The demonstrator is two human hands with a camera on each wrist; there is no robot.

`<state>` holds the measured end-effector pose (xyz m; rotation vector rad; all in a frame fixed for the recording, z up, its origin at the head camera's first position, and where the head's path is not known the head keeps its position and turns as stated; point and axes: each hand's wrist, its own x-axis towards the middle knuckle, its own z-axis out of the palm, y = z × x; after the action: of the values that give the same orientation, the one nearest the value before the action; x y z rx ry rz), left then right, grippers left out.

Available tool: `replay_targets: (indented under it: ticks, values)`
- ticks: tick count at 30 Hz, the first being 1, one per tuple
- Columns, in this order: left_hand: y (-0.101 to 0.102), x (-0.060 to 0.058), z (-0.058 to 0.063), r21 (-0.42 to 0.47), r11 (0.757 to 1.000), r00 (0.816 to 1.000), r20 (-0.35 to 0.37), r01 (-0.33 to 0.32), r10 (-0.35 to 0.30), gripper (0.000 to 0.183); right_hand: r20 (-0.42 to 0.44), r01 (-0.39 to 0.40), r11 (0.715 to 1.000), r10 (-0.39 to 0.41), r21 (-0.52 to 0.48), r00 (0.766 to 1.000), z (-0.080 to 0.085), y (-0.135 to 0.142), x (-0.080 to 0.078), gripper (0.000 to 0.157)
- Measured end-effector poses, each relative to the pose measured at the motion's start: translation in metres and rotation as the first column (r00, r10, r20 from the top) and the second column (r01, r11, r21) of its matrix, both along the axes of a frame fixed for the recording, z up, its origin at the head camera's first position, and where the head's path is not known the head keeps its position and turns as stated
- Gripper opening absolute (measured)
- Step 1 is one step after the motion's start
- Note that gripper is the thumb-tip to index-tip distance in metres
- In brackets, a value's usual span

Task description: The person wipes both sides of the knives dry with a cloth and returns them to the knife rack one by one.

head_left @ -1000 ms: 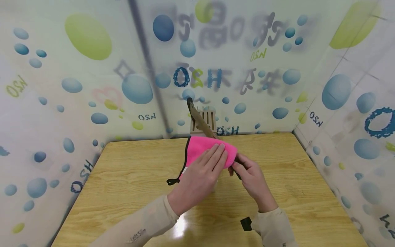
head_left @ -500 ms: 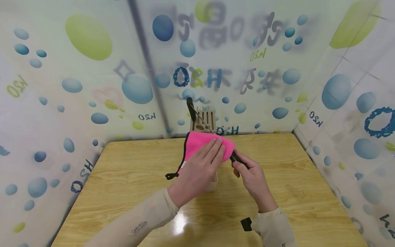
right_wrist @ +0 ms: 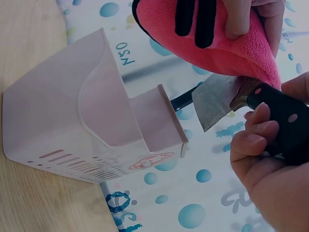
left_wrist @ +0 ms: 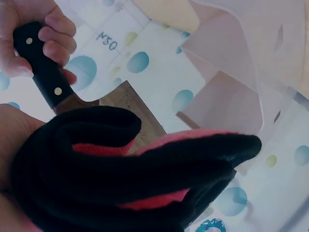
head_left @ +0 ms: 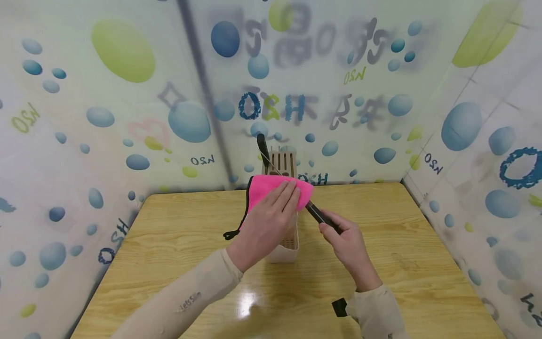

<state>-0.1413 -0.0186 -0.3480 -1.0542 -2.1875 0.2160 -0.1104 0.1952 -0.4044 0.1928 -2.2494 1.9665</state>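
A cleaver [right_wrist: 212, 96] with a black riveted handle and broad metal blade is gripped by my right hand [head_left: 347, 245]. My left hand [head_left: 267, 216] holds a pink cloth [head_left: 260, 188] with a black edge, folded over the blade, its fingers lying along the cloth's top. In the left wrist view the folded cloth [left_wrist: 96, 164] wraps the blade's middle, and the handle [left_wrist: 43, 63] points up left. The right wrist view shows a patch of bare blade below the cloth. Much of the blade is hidden by the cloth.
Under the hands stands a beige knife holder [head_left: 282, 256] with slots in its top and perforated sides. A black handle [head_left: 263, 149] sticks up at its far left. The wooden table [head_left: 190, 226] meets bubble-patterned walls [head_left: 351, 136] behind and on both sides.
My left hand has slid the cloth leftward along the blade, away from the cleaver's handle, baring more of the handle. The blade has turned to look thinner. My right hand has barely moved.
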Motion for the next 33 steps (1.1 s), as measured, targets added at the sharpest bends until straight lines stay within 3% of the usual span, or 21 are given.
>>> replay_targets:
  ticks: [4, 9, 17, 25, 33]
  values:
    - [-0.003, -0.004, 0.001, 0.008, 1.0, 1.0, -0.011, 0.005, -0.005, 0.05, 0.024, 0.011, 0.999, -0.012, 0.033, 1.0, 0.0, 0.001, 0.0, 0.031]
    - [-0.006, -0.007, 0.003, 0.044, 0.999, 0.999, 0.038, -0.01, 0.008, 0.051, 0.023, 0.005, 0.997, -0.007, 0.079, 1.0, 0.001, 0.002, 0.0, 0.03]
    - [-0.01, -0.006, 0.002, 0.039, 0.999, 0.997, 0.069, -0.027, 0.025, 0.05, -0.063, 0.003, 0.982, 0.009, 0.19, 0.998, 0.002, 0.004, -0.001, 0.024]
    - [-0.01, -0.002, 0.0, 0.004, 1.0, 0.999, 0.037, -0.018, 0.018, 0.049, -0.082, 0.005, 0.971, 0.014, 0.237, 0.997, 0.004, 0.004, -0.002, 0.026]
    - [-0.006, 0.007, -0.005, 0.022, 0.999, 0.997, 0.072, 0.029, -0.03, 0.046, -0.147, 0.007, 0.96, 0.036, 0.279, 0.988, 0.005, 0.004, -0.004, 0.026]
